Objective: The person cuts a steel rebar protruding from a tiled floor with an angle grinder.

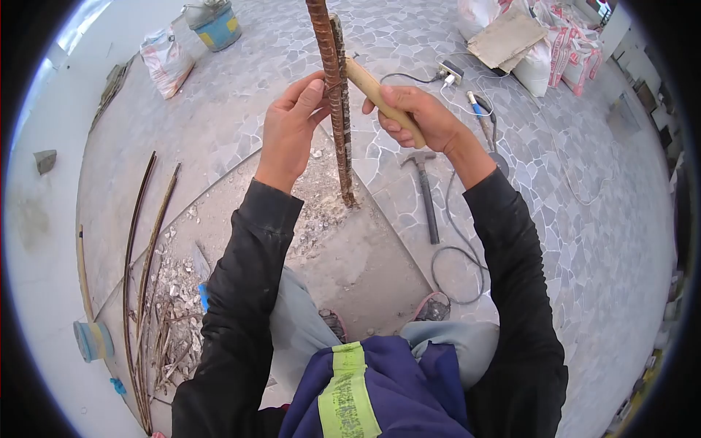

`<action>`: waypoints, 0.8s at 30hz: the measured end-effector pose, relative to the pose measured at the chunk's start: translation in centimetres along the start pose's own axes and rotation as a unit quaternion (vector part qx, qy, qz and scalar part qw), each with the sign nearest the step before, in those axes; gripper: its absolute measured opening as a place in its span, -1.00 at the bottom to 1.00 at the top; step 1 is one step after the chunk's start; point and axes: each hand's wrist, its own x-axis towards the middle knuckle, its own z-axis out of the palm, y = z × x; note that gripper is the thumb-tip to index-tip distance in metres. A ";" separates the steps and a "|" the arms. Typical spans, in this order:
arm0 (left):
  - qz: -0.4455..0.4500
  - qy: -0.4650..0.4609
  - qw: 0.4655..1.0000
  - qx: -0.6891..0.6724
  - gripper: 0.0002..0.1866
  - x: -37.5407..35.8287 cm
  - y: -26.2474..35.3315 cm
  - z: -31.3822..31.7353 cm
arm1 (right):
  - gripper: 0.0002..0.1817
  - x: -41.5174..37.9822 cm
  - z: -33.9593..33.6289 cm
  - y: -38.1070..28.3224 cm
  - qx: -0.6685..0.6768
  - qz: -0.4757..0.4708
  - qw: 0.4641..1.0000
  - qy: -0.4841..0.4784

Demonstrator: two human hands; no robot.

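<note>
Two rusty rebars (336, 109) stand upright side by side, rising from broken concrete. My left hand (293, 117) is closed against their left side, thumb in front and fingers reaching behind; a thin tie wire seems to cross the bars at its fingertips. In my right hand (420, 120) is a pale wooden handle (376, 91), gripped at a slant, its upper end touching or very close to the bars. A small metal tip shows beside that end; the rest of the tool is hidden.
A hammer (426, 197) and a grey cable (467, 252) lie on the tiles at right. Loose rods (139, 270) and rubble (179, 274) lie at left. Farther back are a bucket (215, 29), a white sack (166, 62), stacked sacks (562, 55) and a power socket (450, 71).
</note>
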 end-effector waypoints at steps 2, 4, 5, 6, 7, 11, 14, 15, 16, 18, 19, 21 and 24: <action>0.014 0.014 1.000 0.022 -0.60 0.1 0.0 0.1 | -0.52 0.1 -0.1 0.8 0.045 -0.034 0.998 -0.026; 0.005 0.027 0.999 0.022 -0.67 0.2 0.3 0.1 | -0.54 0.6 -0.3 1.6 0.045 -0.050 0.997 -0.035; 0.006 0.032 0.999 0.022 -0.67 0.2 0.4 0.0 | -0.56 1.0 -0.4 2.0 0.047 -0.066 0.996 -0.042; -0.010 0.025 1.000 0.014 -0.68 0.3 0.6 -0.1 | -0.56 1.4 -0.5 2.6 0.047 -0.064 0.996 -0.047; -0.026 0.018 0.999 0.006 -0.69 0.4 0.7 -0.3 | -0.58 1.8 -0.5 3.1 0.015 -0.081 0.997 -0.015; -0.026 0.024 0.999 0.006 -0.70 0.6 0.3 -1.0 | -0.62 4.1 -0.4 4.4 -0.448 -0.239 0.828 0.236; 0.006 0.025 0.999 0.033 -0.70 0.6 0.2 -0.5 | -0.68 5.2 -0.5 4.2 -0.505 -0.215 0.766 0.335; -0.011 0.032 0.999 0.029 -0.70 0.5 0.5 -0.3 | -0.69 5.4 -0.3 4.9 -0.442 -0.223 0.803 0.333; 0.000 0.035 0.999 0.034 -0.75 0.3 0.7 0.0 | -0.69 5.1 0.3 5.9 -0.438 -0.202 0.811 0.331; 0.028 0.034 0.997 0.057 -0.77 0.4 0.8 0.2 | -0.68 4.7 1.4 6.8 -0.234 -0.156 0.930 0.236; 0.044 0.030 0.996 0.075 -0.76 0.4 0.9 -0.1 | -0.68 4.5 1.6 7.1 -0.231 -0.141 0.933 0.239; 0.035 0.046 0.994 0.092 -0.76 0.2 0.6 -0.4 | -0.84 4.4 1.4 6.7 0.167 -0.116 0.958 0.202; 0.134 0.065 0.967 0.206 -0.76 -0.1 0.6 -0.4 | -0.77 3.9 -3.3 4.5 0.133 -0.123 0.954 0.238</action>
